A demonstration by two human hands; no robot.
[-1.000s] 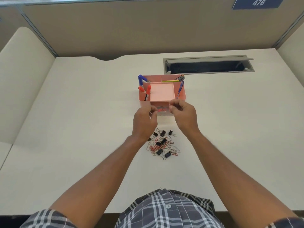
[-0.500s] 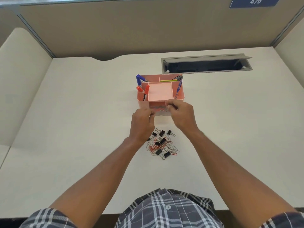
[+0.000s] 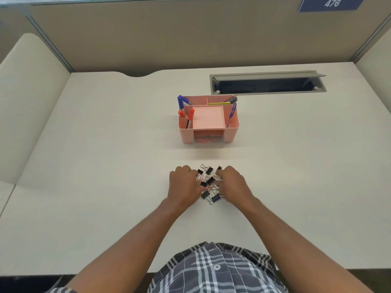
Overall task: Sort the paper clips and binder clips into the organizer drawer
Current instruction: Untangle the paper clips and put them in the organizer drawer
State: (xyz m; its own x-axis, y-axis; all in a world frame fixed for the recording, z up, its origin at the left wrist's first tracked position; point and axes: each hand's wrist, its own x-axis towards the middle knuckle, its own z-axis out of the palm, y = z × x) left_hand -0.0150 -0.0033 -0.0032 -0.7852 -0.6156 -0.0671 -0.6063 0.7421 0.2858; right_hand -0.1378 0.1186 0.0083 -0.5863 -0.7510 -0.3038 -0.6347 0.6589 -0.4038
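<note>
Hands are both down on the desk at the clip pile, so it really comes down to which clip sits closer to which one. Left hand is on the left edge of the heap, fingers curled in toward it, but whether they've actually pinched anything can't be told from here. In the middle lie the black binder clips tangled with the red paper clips, the pile running roughly front to back between the two hands. Right hand mirrors it on the right edge, fingers curled too, grip hidden. Straight ahead, well apart from the pile, the pink organizer has its clear drawer pulled out with a few red clips inside, so most of the sorting is probably still to do.
</note>
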